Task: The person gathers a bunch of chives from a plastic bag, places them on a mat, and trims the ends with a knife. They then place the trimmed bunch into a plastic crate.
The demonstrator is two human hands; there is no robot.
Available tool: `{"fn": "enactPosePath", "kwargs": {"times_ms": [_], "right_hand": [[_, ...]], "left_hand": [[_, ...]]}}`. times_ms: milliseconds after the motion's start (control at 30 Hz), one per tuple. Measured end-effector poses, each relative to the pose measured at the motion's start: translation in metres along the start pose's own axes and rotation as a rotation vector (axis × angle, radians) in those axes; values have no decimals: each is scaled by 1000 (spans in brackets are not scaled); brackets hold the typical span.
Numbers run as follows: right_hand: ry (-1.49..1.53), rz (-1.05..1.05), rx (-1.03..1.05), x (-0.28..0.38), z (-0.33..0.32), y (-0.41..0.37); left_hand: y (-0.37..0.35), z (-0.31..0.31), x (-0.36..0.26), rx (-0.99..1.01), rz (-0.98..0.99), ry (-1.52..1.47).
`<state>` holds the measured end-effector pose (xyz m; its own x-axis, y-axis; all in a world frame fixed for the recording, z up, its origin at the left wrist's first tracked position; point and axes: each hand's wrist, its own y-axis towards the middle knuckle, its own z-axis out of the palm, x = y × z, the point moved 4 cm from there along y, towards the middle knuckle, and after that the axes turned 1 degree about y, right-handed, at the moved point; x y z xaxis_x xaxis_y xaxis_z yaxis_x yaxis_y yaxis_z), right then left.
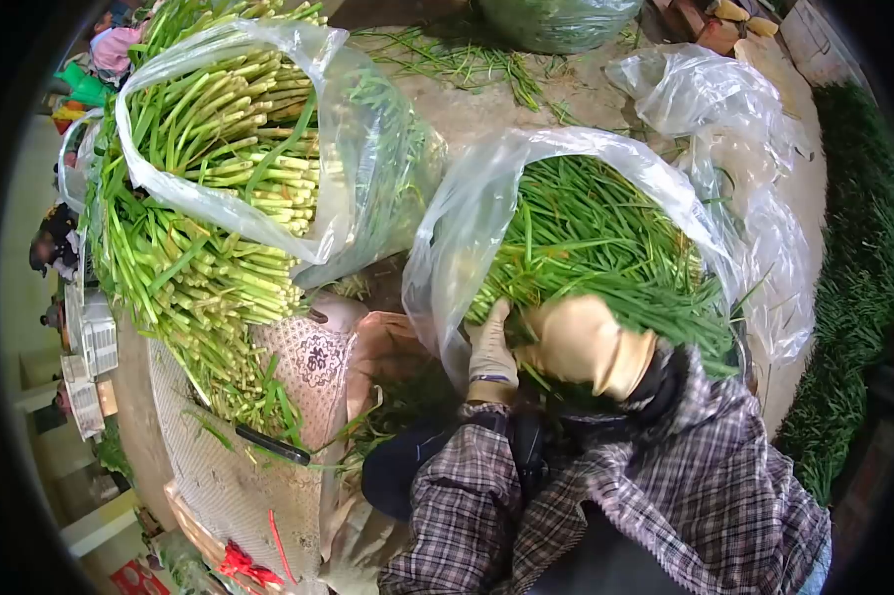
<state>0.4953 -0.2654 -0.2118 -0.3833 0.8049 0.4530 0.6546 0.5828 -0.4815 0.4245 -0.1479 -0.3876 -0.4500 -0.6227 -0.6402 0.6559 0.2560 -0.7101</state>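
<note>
My left hand [492, 349], in a pale glove, rests at the near edge of an open clear plastic bag [464, 233], thumb up against the greens. Long thin green stalks [596, 233] fill this bag. My right hand [581, 342], also gloved and blurred, bends over the near side of the same greens; its fingertips are hidden, so what they hold is unclear. At the left, a second clear bag [313, 50] lies open around thick bundles of pale-ended stalks [268, 188], which spill over its near edge.
A black-handled tool [272, 444] lies on patterned cloth [308, 367] at lower left, near red ties [246, 563]. Crumpled plastic [710, 94] lies at right, a filled bag [561, 20] at the back. More greens [843, 288] line the far right. People are at far left.
</note>
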Motion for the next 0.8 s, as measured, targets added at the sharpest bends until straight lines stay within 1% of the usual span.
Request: {"fn": "enactPosePath", "kwargs": {"times_ms": [33,67,100,167,200,233,267,300,333,367,400,433,467,500,533,567,600,633,700,733,767,800], "right_hand": [[116,-79,-359,-9,-20,3],[283,-105,-599,-13,-47,9],[296,-134,-558,-27,-50,31],[219,-177,-433,-56,-4,76],[297,-161,-352,-66,19,91],[379,-146,-264,-77,43,104],[372,1,-219,-69,33,91],[425,-49,-271,-68,34,82],[563,-169,-331,-65,27,69],[698,-292,-399,-63,14,52],[711,-180,-379,-69,9,35],[963,-217,-400,-73,3,18],[976,-113,-416,-78,-2,1],[985,-8,-437,-85,-10,-18],[928,3,-367,-88,-16,-36],[901,46,-342,-93,-21,-50],[886,31,-291,-91,-30,-64],[872,13,-240,-87,-41,-78],[801,41,-82,-89,-51,-100],[869,-10,40,-87,-55,-107],[932,-65,162,-83,-60,-118],[866,-134,118,-68,-72,-133]], "left_hand": [[-1,2,-1,7,31,-10],[-2,5,-2,15,62,-19],[-16,15,-14,-6,10,-65],[-7,11,-2,83,-124,-164],[-6,16,-4,131,-189,-215],[-8,14,-6,133,-162,-185],[-21,17,-15,126,-137,-163],[-32,19,-21,116,-118,-142],[-32,20,-23,222,-181,-124],[-36,28,-30,288,-82,-111],[-48,41,-39,354,19,-101],[-60,53,-49,420,119,-94],[-72,67,-55,559,77,-127],[-90,79,-62,606,12,-172],[-98,86,-62,655,11,-141],[-108,92,-61,704,10,-108],[-122,97,-63,727,-2,-109],[-129,98,-60,761,19,-50],[-149,99,-56,807,8,70],[-161,104,-58,799,-1,53],[-179,105,-60,829,-53,44],[-189,109,-62,869,-51,66]]}}
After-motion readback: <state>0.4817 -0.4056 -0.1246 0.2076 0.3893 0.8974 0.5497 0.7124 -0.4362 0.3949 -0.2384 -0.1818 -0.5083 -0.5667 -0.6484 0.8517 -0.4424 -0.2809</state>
